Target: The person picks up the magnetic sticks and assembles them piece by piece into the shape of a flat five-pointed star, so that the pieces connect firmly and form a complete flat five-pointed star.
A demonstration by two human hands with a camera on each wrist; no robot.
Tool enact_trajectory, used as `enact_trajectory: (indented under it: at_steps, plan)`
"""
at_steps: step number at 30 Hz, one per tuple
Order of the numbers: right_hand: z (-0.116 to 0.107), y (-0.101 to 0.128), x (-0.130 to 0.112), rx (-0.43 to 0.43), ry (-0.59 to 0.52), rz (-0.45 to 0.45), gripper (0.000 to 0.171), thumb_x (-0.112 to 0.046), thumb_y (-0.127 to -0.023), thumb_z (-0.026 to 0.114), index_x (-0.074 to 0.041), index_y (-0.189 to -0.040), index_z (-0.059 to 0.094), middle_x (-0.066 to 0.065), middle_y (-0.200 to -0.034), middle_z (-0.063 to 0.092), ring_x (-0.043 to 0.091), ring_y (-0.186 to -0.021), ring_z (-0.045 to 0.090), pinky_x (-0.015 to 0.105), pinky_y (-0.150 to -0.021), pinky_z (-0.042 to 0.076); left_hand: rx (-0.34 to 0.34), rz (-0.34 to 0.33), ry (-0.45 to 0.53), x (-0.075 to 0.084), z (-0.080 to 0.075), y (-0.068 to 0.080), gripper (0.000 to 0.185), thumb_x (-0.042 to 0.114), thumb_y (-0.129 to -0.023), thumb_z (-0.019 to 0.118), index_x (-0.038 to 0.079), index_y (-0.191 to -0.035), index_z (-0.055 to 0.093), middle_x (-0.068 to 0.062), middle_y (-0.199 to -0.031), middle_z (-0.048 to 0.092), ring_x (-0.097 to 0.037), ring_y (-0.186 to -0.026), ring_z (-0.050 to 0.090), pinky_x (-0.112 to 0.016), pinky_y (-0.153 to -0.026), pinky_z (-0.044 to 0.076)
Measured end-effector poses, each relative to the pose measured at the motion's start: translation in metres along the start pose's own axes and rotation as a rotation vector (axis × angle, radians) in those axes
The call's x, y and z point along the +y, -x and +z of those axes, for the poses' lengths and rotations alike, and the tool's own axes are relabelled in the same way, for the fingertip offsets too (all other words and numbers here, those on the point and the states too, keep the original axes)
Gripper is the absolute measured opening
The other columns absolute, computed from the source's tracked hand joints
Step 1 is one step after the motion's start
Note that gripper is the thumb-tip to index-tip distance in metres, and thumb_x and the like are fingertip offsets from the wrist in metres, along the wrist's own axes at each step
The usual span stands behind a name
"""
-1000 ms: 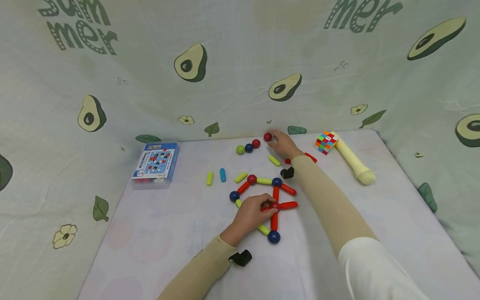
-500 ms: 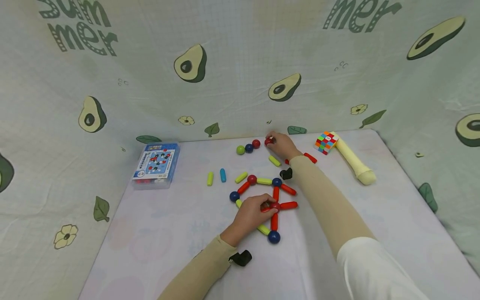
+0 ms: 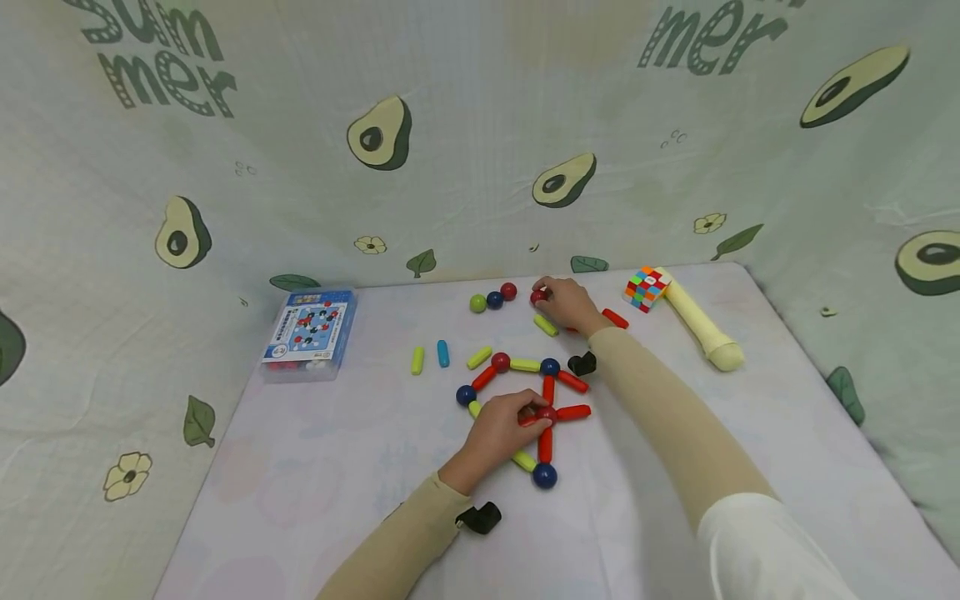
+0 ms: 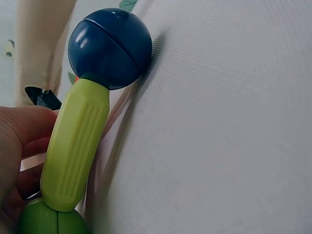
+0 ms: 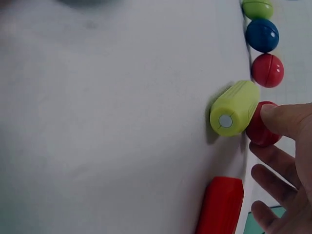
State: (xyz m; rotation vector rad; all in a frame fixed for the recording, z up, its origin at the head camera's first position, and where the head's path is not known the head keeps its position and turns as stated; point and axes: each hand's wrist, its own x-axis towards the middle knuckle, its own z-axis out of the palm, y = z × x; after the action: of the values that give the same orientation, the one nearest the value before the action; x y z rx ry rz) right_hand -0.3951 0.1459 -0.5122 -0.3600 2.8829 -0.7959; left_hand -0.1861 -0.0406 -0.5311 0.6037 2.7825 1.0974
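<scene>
Seemingly a screened-off tabletop workspace: avocado-print cloth (image 3: pixel 465 208) backs and flanks a pale table (image 3: pixel 300 500)

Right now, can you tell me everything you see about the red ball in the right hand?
The red ball is round, smooth and plastic-looking. The right hand pinches it, the thumb hiding part. It's near the back of the table, right of a row of three balls and apart from them. A yellow stick lies close by, on the near side. I can't tell whether the ball touches the table.
</scene>
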Motion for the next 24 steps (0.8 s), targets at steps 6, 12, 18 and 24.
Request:
enact_trajectory:
  at_steps: [6,12,18,24]
  plan:
    - [-0.005,0.017,0.001,0.002,-0.023,0.005,0.039,-0.026,-0.102,0.061,-0.016,-0.14,0.056,0.016,-0.132,0.06,0.035,-0.117,0.05,0.054,-0.103,0.043,-0.007,-0.033,-0.001,0.003,0.0,0.001,0.025,0.03,-0.091,0.079,0.023,-0.115,0.073,0.016,-0.089,0.064,-0.005,-0.079,0.055,-0.018,-0.071,0.049]
    - [-0.013,0.037,0.008,0.015,-0.031,-0.029,0.038,-0.024,-0.102,0.063,-0.017,-0.139,0.058,0.014,-0.134,0.06,0.033,-0.122,0.05,0.054,-0.103,0.044,-0.001,-0.026,-0.002,0.004,0.001,0.001,0.025,0.03,-0.092,0.079,0.023,-0.115,0.073,0.016,-0.089,0.064,-0.005,-0.079,0.055,-0.017,-0.071,0.049]
    - [-0.016,0.066,0.018,0.019,-0.027,-0.089,0.037,-0.022,-0.099,0.067,-0.014,-0.135,0.06,0.014,-0.129,0.064,0.033,-0.121,0.054,0.052,-0.101,0.048,0.003,-0.021,-0.009,0.002,0.003,0.002,0.025,0.03,-0.092,0.078,0.023,-0.114,0.073,0.015,-0.088,0.064,-0.007,-0.08,0.056,-0.018,-0.071,0.049]
    - [-0.021,0.1,0.021,0.037,-0.033,-0.123,0.037,-0.019,-0.096,0.071,-0.01,-0.131,0.062,0.012,-0.122,0.066,0.031,-0.114,0.059,0.049,-0.097,0.051,-0.005,-0.032,-0.009,0.001,0.004,0.001,0.025,0.031,-0.092,0.078,0.024,-0.115,0.072,0.017,-0.088,0.063,-0.007,-0.08,0.056,-0.018,-0.071,0.048]
